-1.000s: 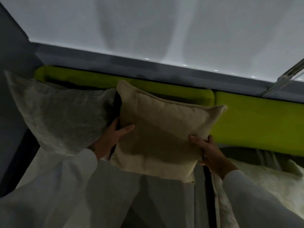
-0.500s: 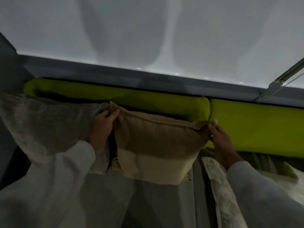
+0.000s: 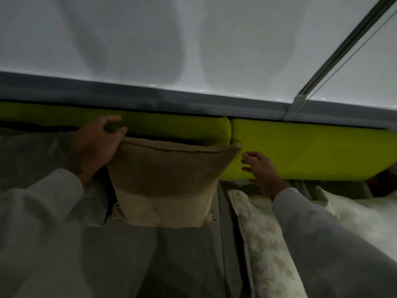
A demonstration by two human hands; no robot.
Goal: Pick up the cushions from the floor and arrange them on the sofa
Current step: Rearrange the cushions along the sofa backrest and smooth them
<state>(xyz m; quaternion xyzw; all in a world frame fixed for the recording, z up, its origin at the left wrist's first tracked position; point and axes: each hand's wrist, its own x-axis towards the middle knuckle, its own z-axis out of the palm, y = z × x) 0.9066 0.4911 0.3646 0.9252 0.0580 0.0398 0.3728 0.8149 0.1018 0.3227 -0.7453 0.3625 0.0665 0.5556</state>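
A beige cushion (image 3: 167, 181) stands upright on the grey sofa seat (image 3: 150, 259), leaning against the lime-green back cushions (image 3: 300, 151). My left hand (image 3: 96, 147) rests at its top left corner, thumb and fingers curled over the edge. Just right of the cushion's top right corner is my right hand (image 3: 260, 171), fingers spread and a small gap away from the fabric. A pale grey cushion (image 3: 36, 155) leans to the left of the beige one. A cream floral cushion (image 3: 264, 239) lies to the right, under my right sleeve.
A white wall or blind (image 3: 193, 44) rises behind the sofa, with a metal bead chain (image 3: 298, 102) hanging at the right. A dark gap (image 3: 223, 211) runs between two seat sections beside the beige cushion.
The beige cushion has been lowered onto the seat against the green back. My right hand has come off its corner; my left hand has slid up to the top left corner.
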